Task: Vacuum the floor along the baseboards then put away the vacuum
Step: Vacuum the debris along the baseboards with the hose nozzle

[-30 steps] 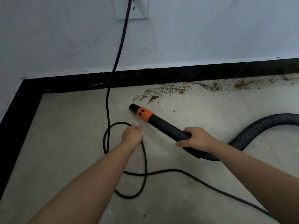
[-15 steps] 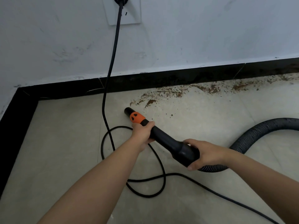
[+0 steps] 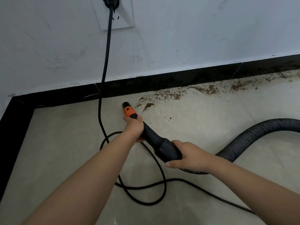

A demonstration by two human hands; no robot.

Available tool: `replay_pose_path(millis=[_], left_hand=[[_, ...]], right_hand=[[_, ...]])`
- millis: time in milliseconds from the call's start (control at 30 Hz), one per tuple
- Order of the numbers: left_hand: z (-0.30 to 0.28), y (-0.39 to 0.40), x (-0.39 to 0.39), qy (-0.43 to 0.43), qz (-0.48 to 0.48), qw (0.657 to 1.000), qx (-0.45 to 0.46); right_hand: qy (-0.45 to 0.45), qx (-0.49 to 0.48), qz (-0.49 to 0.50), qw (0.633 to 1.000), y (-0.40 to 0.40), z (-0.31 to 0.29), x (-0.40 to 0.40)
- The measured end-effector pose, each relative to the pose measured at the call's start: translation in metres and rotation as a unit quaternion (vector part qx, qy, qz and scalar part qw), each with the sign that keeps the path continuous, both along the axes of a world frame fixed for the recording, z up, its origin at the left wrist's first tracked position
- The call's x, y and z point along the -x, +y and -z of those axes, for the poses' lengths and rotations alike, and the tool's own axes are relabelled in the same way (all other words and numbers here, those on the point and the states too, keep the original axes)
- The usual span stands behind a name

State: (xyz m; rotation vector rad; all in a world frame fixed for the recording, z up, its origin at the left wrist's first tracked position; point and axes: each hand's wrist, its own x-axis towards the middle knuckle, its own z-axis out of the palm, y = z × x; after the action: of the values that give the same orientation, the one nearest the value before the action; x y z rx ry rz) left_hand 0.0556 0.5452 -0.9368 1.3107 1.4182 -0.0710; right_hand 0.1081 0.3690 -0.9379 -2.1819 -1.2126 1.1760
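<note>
Near baseboard [image 3: 146,83] | left hand [image 3: 134,127] grip wraps nozzle [image 3: 129,112] | right hand [image 3: 191,155] grip wraps hose [image 3: 253,137] cuff

Bare floor [image 3: 53,159] lies open from 7 to 9 o'clock. The power cord [image 3: 103,78] hangs at 12 and loops across the middle (crossing itself at 6). Baseboard [image 3: 178,78] blocks 10 through 2; the ribbed hose [image 3: 253,140] bars 3 o'clock.

Floor [image 3: 48,159]: cord [image 3: 155,184], debris [image 3: 170,95], hose [image 3: 243,140]
</note>
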Motion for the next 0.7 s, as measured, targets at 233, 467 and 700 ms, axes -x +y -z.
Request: replay_pose_path(millis=[233,467,700], left_hand=[[-0.008,-0.019,-0.012,-0.024,0.081,0.996,-0.002],[-0.017,-0.016,-0.031,-0.056,0.096,0.994,0.011],[-0.016,-0.017,-0.027,-0.077,0.117,0.990,-0.006]], right_hand=[[-0.008,-0.014,0.062,0.998,0.001,0.001,-0.011],[-0.009,-0.034,0.103,0.994,0.010,0.002,-0.017],[-0.006,-0.052,0.104,0.993,0.008,-0.001,-0.020]])
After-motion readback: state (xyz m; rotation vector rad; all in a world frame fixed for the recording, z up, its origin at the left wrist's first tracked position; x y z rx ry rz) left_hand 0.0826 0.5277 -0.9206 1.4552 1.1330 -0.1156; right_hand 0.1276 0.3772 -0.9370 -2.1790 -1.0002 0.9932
